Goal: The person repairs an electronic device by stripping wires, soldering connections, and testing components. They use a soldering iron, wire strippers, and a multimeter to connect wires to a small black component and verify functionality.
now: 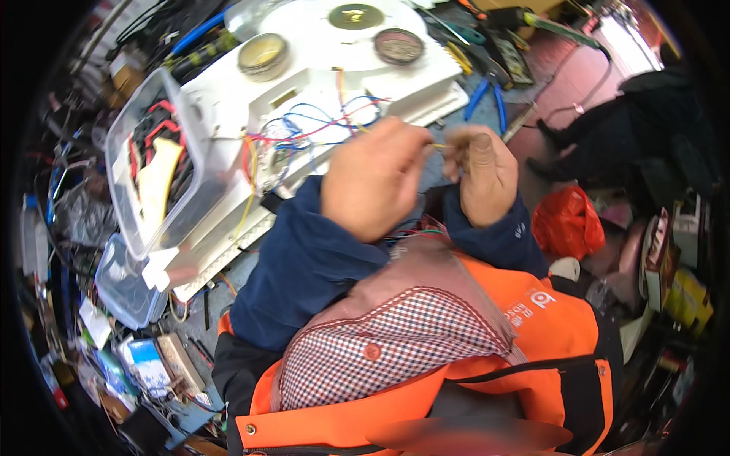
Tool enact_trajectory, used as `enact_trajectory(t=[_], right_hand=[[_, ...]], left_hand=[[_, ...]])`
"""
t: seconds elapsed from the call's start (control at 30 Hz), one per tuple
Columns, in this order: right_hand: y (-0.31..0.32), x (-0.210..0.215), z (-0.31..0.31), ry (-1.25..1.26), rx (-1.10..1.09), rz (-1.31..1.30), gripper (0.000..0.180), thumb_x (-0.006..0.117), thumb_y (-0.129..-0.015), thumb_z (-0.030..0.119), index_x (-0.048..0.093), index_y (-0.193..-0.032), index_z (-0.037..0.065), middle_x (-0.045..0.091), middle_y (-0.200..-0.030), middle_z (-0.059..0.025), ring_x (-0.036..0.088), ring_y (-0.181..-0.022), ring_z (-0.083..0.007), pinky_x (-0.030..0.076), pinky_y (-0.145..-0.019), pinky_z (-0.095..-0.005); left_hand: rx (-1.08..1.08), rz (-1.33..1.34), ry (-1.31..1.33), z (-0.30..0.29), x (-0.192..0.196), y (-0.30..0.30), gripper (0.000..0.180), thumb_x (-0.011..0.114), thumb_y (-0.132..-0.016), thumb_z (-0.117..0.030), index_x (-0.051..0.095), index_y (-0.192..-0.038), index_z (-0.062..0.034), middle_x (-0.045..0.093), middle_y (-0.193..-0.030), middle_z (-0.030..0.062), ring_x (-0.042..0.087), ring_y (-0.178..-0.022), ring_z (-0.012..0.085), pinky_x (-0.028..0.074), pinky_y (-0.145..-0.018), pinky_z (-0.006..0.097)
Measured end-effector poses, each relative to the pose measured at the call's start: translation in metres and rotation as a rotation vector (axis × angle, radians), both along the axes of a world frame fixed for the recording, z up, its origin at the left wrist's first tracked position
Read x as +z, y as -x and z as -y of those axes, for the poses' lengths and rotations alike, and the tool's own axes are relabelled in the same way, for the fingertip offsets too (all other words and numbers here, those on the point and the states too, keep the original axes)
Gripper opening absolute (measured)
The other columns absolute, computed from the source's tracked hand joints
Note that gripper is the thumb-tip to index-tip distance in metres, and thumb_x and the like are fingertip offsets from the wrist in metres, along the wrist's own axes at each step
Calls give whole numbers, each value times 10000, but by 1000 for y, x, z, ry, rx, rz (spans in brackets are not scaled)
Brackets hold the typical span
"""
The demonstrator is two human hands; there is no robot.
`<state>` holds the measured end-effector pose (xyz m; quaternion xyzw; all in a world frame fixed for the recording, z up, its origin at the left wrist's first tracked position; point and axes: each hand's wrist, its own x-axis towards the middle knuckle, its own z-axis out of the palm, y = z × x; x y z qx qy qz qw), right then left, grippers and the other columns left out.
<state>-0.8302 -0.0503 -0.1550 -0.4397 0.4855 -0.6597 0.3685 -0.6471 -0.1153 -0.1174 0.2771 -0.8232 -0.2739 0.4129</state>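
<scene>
A thin yellow wire (439,146) stretches between my two hands, over the near edge of a white plastic housing (319,38). My left hand (376,182) is closed, its fingertips pinching the wire, though motion blurs them. Close by on the right, my right hand (487,175) has its fingers curled and thumb up, gripping the wire's other end. A loose tangle of blue, red and yellow wires (304,125) rises from an opening in the housing beside my left hand. Round parts, among them a yellowish disc (263,55) and a dark mesh one (398,47), sit on the housing.
A clear plastic box (194,114) holding red-and-black pieces stands on the left, with its blue-tinted lid (129,285) below. Blue-handled pliers (487,102) lie beyond my right hand. To the right are a red plastic bag (568,222) and a person's dark-clothed legs (661,129).
</scene>
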Motion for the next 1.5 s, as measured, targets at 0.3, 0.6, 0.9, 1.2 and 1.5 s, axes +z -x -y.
enact_trajectory(t=[0.3,0.6,0.9,1.2,1.5], right_hand=[[14,6,12,425,-38,-713,211,797,-933,-25,741,-1136,-5,721,-994,-140,715,-865,-282,576,-788,-350],[-10,2,16,104,-92,-466,185,608,-1113,113,639,-968,3,585,-760,-50,543,-610,-143,434,-573,-283],[2,-2,14,-12,50,-9,162,733,-1044,147,704,-993,-4,685,-879,-63,634,-697,-146,527,-634,-299],[2,1,19,345,-79,-685,168,796,-962,40,696,-1083,-19,708,-972,-161,711,-845,-303,571,-754,-361],[-13,4,17,-288,289,499,327,510,-1154,249,581,-900,56,530,-734,6,454,-559,-90,357,-511,-269]], left_hand=[[-46,17,-138,5,4,0,85,753,-954,-49,745,-1037,-30,665,-865,141,682,-755,357,538,-665,410],[14,11,139,2,-3,3,156,793,-906,-14,764,-1058,-30,704,-895,127,719,-766,339,576,-674,395],[6,-21,-60,8,5,-1,107,785,-932,-12,768,-1037,-17,702,-880,130,713,-750,284,554,-670,349],[-41,-23,-130,12,3,-3,104,774,-933,-11,773,-1037,-14,696,-871,130,689,-724,287,531,-657,341],[20,84,357,15,-7,-1,178,775,-903,4,762,-1073,-46,709,-916,123,699,-749,340,565,-671,370]])
